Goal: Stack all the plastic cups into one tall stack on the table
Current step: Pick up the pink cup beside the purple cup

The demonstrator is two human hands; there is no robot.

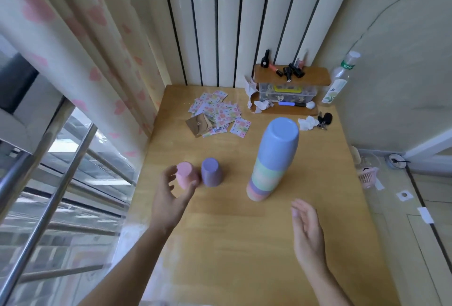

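Here the left hand (pixel 168 190) curls its fingers and thumb around a pink cup (pixel 187 174), upside down and tipped a little, low over the wooden table (pixel 220 244); whether the grip has fully closed is hard to tell through the blur. Just beside it, touching or nearly so, stands a purple cup (pixel 211 172), also inverted, matte and slightly speckled. The right hand (pixel 307 227) hangs open and empty, palm turned inward, fingers loosely spread, a little in front of and to the right of the tall stack of cups (pixel 271 159). That stack stands on the table, leaning a touch, with pastel bands of peach, purple, yellow and green at the bottom and a blue cup capping it. Farther back lie scattered sticker sheets (pixel 217 112), a small wooden shelf (pixel 291 77) with nail polish bottles (pixel 291 71), crumpled tissue (pixel 308 123), keys (pixel 325 120) and a water bottle (pixel 338 78). A heart-print curtain (pixel 80 44) hangs at left beside a metal railing (pixel 49 183).
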